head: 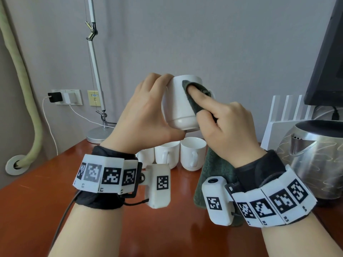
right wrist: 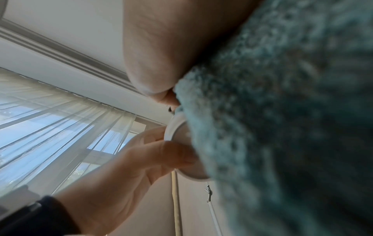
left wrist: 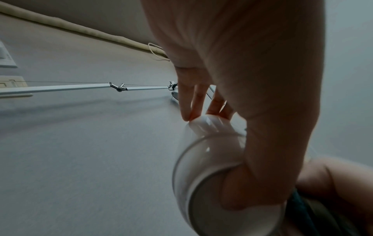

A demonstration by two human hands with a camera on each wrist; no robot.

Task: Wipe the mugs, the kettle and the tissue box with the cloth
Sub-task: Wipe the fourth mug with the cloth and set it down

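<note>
Nearest the camera, the dark green cloth (head: 217, 175) hangs from the right hand (head: 227, 130) down to the red-brown worktop (head: 37, 210). The right hand grips the cloth with curled fingers, and its outstretched forefinger presses a fold against the side of the white mug (head: 181, 102). The left hand (head: 143, 115) holds that mug in the air above the worktop, thumb under its base and fingers (left wrist: 186, 102) wrapped round its upper wall. Beneath it, three more white mugs (head: 193, 153) stand in a row. The steel kettle (head: 315, 156) sits to the right. A desk lamp (head: 98, 135) stands at the wall.
</note>
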